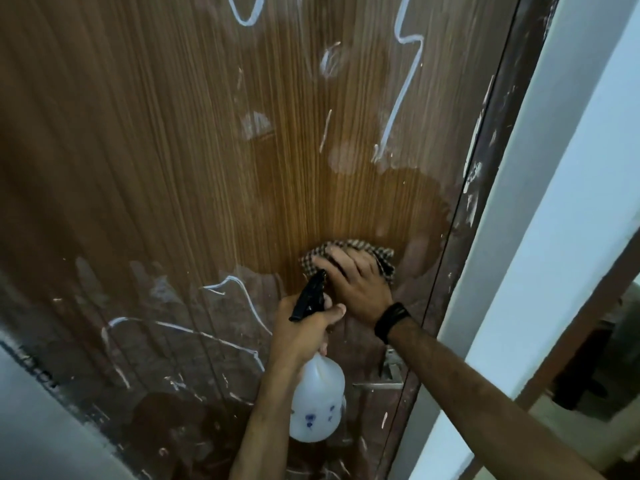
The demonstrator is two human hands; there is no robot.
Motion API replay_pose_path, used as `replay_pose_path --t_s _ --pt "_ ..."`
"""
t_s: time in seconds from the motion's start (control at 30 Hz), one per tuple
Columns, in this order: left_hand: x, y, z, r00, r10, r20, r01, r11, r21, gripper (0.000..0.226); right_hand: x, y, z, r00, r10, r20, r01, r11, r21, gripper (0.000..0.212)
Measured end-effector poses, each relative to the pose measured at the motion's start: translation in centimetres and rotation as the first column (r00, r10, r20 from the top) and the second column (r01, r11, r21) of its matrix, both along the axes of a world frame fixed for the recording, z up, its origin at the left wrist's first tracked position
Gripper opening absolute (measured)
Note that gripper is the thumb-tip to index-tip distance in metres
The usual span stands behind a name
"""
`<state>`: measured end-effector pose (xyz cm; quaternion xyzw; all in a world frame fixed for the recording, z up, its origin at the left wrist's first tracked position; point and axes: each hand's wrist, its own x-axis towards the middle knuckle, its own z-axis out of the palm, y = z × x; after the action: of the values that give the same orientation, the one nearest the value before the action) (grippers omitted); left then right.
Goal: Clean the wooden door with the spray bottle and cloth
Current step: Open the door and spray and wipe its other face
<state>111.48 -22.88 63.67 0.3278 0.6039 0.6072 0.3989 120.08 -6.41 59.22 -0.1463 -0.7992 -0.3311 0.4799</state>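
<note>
The wooden door (194,161) fills the view, brown with vertical grain, marked by white chalk-like lines and smears. A wet, darker patch spreads around its middle right. My right hand (353,275) presses a checked cloth (382,255) flat against the door with straight fingers; a black band sits on that wrist. Just below and left, my left hand (301,330) grips the neck of a white spray bottle (317,400), its black trigger head (309,295) pointing up at the door.
The dark door frame (485,174) runs down the right side, with a white wall (561,202) beyond it. A metal handle or latch plate (389,370) shows under my right forearm. A pale wall edge (31,420) is at the lower left.
</note>
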Motion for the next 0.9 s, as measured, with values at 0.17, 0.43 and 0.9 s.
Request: replay_pose_path --t_s 0.17,0.43,0.9 --pt "-1.6 -0.8 0.8 1.0 0.019 -0.025 -0.018 1.0 0.015 0.017 -0.3 0.3 1.3 0.99 -0.046 -0.134 0.043 0.999 -0.028 0.037" --pt "-0.3 1.5 5.4 0.991 -0.051 -0.122 0.068 0.988 0.138 0.019 1.9 1.4 12.0 0.837 -0.089 -0.54 0.018 0.991 -0.135 0.049" --pt "2.0 4.4 10.6 0.971 -0.106 -0.213 0.156 0.96 0.233 0.021 4.9 1.9 13.5 0.76 -0.104 -0.641 -0.022 0.983 -0.185 0.058"
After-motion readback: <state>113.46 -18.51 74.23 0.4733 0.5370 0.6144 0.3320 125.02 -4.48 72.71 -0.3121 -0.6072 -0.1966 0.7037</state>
